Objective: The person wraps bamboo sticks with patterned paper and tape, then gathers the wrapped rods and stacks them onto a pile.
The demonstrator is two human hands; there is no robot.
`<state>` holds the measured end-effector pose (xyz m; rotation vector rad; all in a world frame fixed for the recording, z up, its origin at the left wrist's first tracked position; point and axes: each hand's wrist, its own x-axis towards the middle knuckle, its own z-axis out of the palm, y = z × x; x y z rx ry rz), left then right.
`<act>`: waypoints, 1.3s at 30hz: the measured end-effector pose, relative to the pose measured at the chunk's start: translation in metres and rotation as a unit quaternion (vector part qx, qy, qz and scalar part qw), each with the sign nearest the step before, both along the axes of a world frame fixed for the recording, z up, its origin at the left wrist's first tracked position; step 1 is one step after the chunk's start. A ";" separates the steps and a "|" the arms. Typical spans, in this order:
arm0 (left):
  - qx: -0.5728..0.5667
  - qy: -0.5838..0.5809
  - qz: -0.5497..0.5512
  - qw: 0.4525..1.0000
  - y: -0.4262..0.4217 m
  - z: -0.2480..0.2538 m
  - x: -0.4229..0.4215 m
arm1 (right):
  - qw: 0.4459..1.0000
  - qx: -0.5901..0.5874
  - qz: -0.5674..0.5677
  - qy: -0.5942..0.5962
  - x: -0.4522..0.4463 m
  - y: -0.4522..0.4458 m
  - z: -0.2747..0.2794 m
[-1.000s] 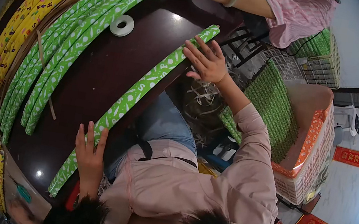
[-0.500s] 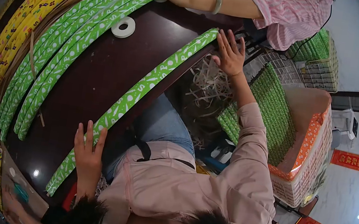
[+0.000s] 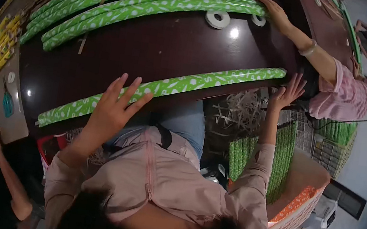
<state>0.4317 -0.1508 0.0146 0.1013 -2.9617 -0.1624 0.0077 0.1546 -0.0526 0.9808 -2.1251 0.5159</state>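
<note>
One dark tabletop (image 3: 175, 40) carries several bunched green rolls (image 3: 162, 3), seemingly finished. Apart, along the near edge, lies a single green roll (image 3: 183, 84), apparently wrapped but not yet bunched. Left hand (image 3: 115, 108) spreads over it, gripping nothing; right hand (image 3: 285, 95), open and empty, is by its right end. White tape (image 3: 210, 20) sits beyond.

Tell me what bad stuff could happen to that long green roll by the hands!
The green roll lies close to the near edge of the table, so it might roll off toward the jeans. The left hand and right hand are open, not wrapped around it, so it could slip away. If its right end dropped, it might land in the pale strips below.
</note>
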 end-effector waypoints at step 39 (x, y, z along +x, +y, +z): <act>0.021 -0.009 -0.014 1.000 -0.002 0.002 -0.005 | 0.968 0.210 0.139 -0.014 0.081 -0.025 0.000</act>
